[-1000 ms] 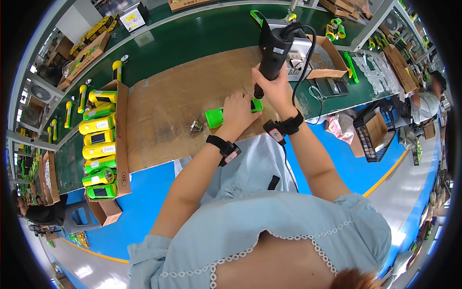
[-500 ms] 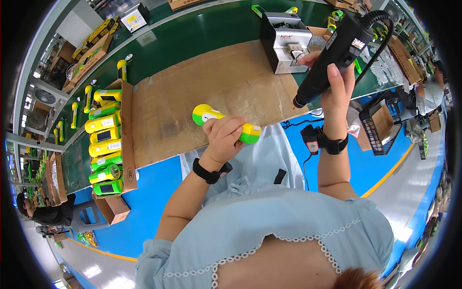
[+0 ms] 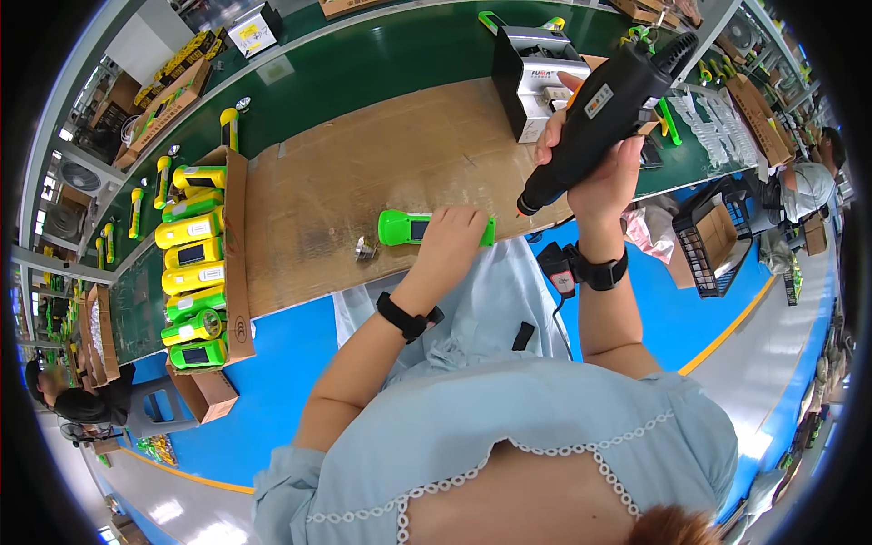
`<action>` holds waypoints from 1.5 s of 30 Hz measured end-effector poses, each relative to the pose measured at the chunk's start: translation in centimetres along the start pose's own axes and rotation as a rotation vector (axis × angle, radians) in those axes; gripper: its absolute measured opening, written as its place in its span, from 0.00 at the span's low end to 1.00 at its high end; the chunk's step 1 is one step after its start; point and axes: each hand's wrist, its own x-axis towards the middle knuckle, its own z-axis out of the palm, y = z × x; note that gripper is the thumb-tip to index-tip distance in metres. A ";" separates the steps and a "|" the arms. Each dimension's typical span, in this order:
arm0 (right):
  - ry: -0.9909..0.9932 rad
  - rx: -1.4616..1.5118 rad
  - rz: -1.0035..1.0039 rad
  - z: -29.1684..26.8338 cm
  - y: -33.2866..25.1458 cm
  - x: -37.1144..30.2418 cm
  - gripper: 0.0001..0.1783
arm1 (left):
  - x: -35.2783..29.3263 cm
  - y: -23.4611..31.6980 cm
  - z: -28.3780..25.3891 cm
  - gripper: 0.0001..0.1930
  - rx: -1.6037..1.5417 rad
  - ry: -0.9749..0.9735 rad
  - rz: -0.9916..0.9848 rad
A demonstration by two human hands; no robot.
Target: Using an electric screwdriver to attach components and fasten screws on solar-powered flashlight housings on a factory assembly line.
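Flat on the cardboard sheet (image 3: 363,163) lies a green flashlight (image 3: 395,227) with a dark panel facing up. My left hand (image 3: 452,238) is closed over its handle from above, hiding part of it. Just left of the flashlight's head sits a small shiny, clear or silvery part (image 3: 365,249). My right hand (image 3: 607,186) is wrapped round a black electric screwdriver (image 3: 589,132), held in the air with its tip tilted down to the left. The tip is apart from the flashlight.
A cardboard box (image 3: 238,263) of several yellow and green flashlights stands left. Beyond the sheet, a silver-and-black machine (image 3: 536,82) rests on the green table (image 3: 363,73). A black crate (image 3: 718,241) is at the right. Other people work at both sides.
The yellow-green flashlight held raised before is now laid down with its green, panelled side up. A small shiny part now shows beside it. The screwdriver has moved left and slightly down.
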 end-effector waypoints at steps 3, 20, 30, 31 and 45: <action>0.000 -0.057 0.056 0.5 0.7 0.1 0.54 | 0.3 -0.1 2.6 0.20 0.007 0.053 0.042; 0.082 0.040 0.138 -1.0 3.3 -2.1 0.59 | -5.2 -0.9 7.2 0.21 0.077 0.419 0.220; 0.071 0.023 0.115 -2.5 3.3 -1.0 0.61 | 3.1 0.0 2.1 0.25 -0.117 -0.023 -0.167; 0.071 -0.015 0.119 -2.6 3.7 -0.9 0.61 | 3.3 -0.2 2.3 0.26 -0.121 0.009 -0.188; 0.063 0.019 0.154 -3.0 8.2 -1.2 0.54 | 2.8 0.5 2.9 0.27 -0.094 0.093 -0.204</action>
